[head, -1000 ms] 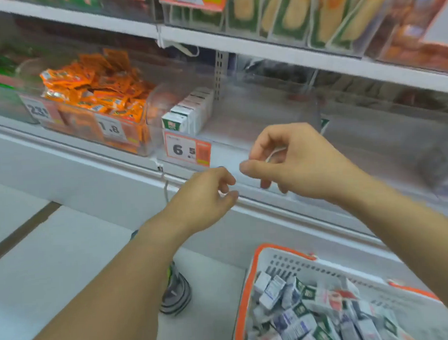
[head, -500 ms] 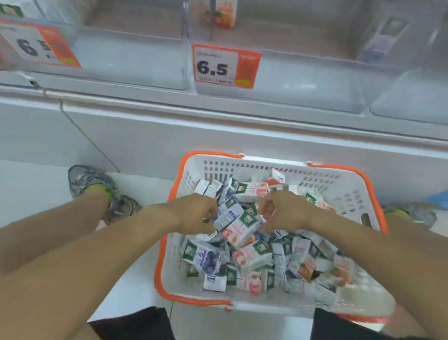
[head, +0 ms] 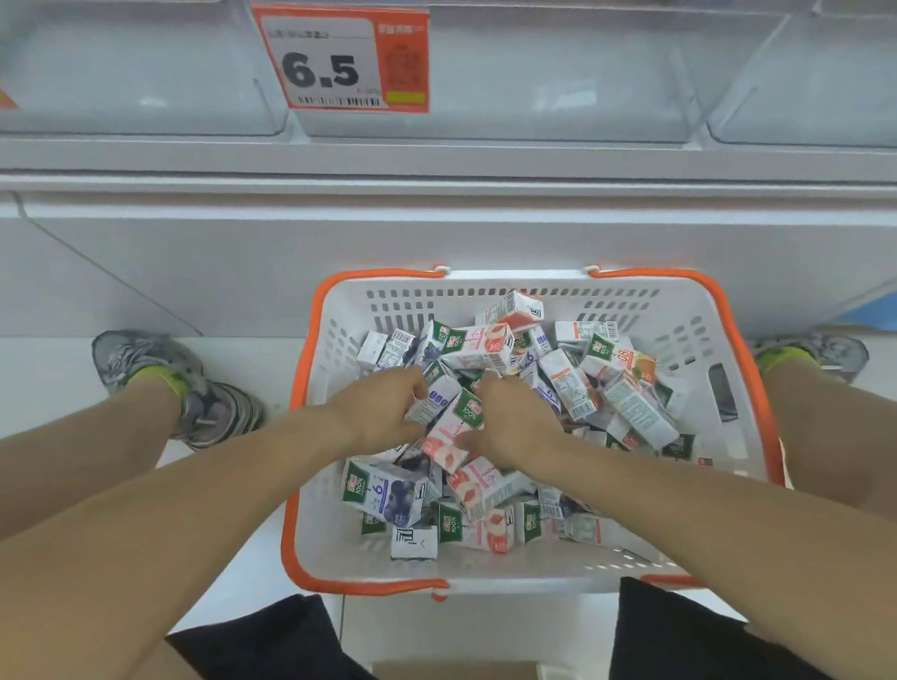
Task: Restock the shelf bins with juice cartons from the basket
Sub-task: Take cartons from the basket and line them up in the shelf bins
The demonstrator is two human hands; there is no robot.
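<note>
Both hands reach into the basket (head: 703,560) on the floor. The left hand (head: 383,412) curls its fingers round a blue-print carton (head: 435,399). The right hand (head: 511,422) grips a peach carton (head: 448,432) lying between the hands, long axis diagonal, green top pointing up-right. Loose cartons (head: 582,385) are heaped all around. Beyond stand clear shelf bins (head: 528,94) bearing a price tag (head: 344,61).

A 6.5 price tag (head: 341,59); grey sneakers (head: 181,382) on floor.
</note>
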